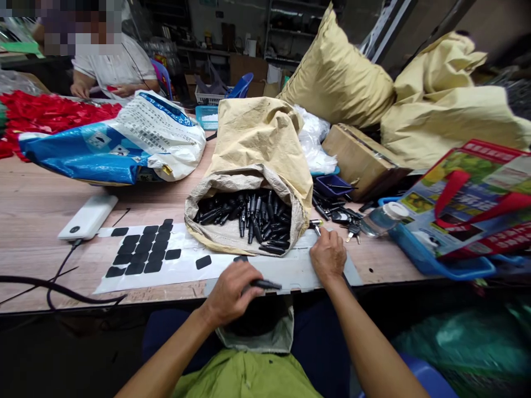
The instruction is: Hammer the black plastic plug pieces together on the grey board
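Observation:
My left hand is closed around a black pen-like tube just over the table's front edge. Its tip points right. My right hand grips a slim tool whose shiny end pokes out past the fingers; a dark handle shows below the palm. What kind of tool it is cannot be made out. Between and beyond my hands, a beige woven sack lies with its mouth toward me, holding many similar black tubes. Under my hands is a flat grey plate.
Black rounded-square pads lie on a white sheet at left, near a white power bank. A blue-and-white bag sits behind. Rightward are keys, a jar and a blue basket. Another person sits opposite.

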### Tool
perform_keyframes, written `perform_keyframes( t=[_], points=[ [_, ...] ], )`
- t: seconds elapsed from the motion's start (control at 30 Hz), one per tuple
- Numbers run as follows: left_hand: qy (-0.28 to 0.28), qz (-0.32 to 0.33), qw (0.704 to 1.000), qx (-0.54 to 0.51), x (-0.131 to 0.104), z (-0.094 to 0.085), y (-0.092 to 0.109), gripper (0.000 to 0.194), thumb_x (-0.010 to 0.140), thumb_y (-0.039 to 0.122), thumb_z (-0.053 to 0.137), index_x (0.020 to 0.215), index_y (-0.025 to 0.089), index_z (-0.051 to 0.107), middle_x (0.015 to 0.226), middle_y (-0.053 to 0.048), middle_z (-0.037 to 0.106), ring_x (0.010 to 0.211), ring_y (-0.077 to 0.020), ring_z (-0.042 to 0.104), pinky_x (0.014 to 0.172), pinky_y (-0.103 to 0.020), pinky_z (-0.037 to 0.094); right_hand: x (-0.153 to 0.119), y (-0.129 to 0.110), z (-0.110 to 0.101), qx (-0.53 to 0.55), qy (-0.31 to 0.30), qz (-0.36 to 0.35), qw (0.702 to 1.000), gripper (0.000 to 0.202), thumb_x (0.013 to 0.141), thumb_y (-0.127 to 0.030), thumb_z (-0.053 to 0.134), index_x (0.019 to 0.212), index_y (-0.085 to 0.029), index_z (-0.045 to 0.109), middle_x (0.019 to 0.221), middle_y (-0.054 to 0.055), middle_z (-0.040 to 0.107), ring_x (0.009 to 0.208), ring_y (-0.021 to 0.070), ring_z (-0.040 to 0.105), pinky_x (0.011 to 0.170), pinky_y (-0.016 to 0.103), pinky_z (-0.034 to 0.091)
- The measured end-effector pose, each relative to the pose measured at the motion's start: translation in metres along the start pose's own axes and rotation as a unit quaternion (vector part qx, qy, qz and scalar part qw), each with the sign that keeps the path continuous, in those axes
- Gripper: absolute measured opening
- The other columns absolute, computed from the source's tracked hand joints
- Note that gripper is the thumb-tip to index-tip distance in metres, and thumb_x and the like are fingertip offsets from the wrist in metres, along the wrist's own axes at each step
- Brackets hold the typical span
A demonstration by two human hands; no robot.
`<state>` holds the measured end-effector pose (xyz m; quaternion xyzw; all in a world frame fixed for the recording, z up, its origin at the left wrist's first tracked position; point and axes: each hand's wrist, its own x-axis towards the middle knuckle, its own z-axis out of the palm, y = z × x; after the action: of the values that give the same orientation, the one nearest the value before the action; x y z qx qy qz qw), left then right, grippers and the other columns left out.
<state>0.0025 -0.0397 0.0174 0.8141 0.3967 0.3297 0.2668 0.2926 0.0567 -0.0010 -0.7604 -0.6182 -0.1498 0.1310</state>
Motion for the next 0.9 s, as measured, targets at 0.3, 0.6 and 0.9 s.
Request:
perform_keyframes(
  t=[0.3, 0.6, 0.9],
  points=[
    [-0.186, -0.276, 0.94, 0.069, -0.081, 0.049, 0.007, 0.044, 0.085, 0.013, 0.063, 0.127, 0.026, 0.062, 0.113, -0.008, 0.069, 0.103, -0.0266, 0.068, 0.087, -0.036, 0.051, 0.001, -0.001, 0.0, -0.005, -0.007, -0.001, 1.0, 0.034, 0.1, -0.017, 0.044, 0.128, -0.014, 0.063, 0.105, 0.013, 0.061, 0.096, 0.0259, 0.054, 0.073, 0.034, 0.037],
    [0.028, -0.103, 0.993, 0.045, 0.032, 0.01, 0.036, 0.016, 0.096, 0.021, 0.06, 0.11, 0.022, 0.067, 0.099, -0.005, 0.066, 0.096, -0.0215, 0.062, 0.085, -0.034, 0.049, 0.0, 0.0, 0.001, -0.003, 0.003, -0.006, 1.0, 0.034, 0.099, -0.016, 0.044, 0.127, -0.015, 0.062, 0.104, 0.012, 0.061, 0.096, 0.026, 0.053, 0.074, 0.035, 0.038],
    [0.013, -0.1, 0.971, 0.217, 0.085, 0.023, -0.016, 0.023, 0.084, 0.027, 0.08, 0.101, 0.023, 0.066, 0.101, -0.004, 0.062, 0.101, -0.0257, 0.054, 0.088, -0.04, 0.046, 0.0, 0.001, 0.003, 0.008, 0.002, -0.006, 1.0, 0.033, 0.099, -0.016, 0.044, 0.127, -0.015, 0.061, 0.104, 0.012, 0.06, 0.096, 0.0257, 0.052, 0.075, 0.035, 0.038]
  ],
)
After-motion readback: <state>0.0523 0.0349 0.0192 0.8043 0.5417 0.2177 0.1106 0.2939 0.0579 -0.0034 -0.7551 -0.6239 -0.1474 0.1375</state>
